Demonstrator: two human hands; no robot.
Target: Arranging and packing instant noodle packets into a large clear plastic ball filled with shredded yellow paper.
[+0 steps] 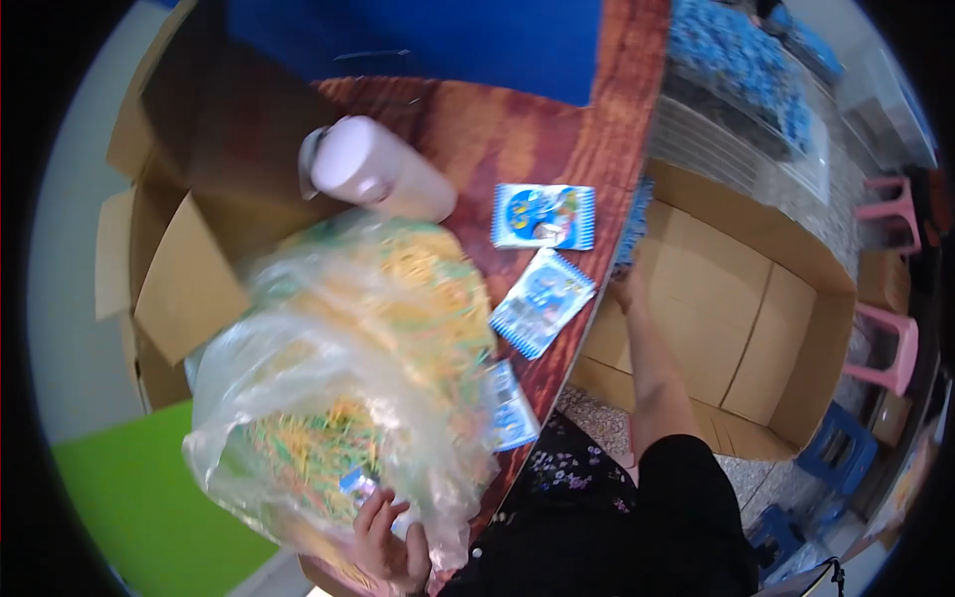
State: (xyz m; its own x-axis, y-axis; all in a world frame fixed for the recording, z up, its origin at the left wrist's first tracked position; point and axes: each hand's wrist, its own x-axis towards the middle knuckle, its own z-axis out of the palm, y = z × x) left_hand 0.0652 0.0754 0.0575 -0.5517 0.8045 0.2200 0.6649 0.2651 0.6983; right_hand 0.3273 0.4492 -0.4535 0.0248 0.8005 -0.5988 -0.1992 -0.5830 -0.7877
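Note:
My left hand is at the mouth of a large clear plastic bag, its fingers loosely bent and apart from the thumb. Many thin yellow, green and orange strips fill the bag. Just beyond my fingertips, a small blue-and-white piece lies on the strips. My right hand reaches down past the table's right edge, beside blue-and-white packets; the edge hides most of its fingers. On the table are a flat blue-and-white packet, a second packet and a third packet, partly beside the bag.
A pale pink bottle lies tilted behind the bag. To the left stands an open cardboard box; a wide cardboard box sits below the table's right side. A blue panel is at the back. Pink stools stand far right.

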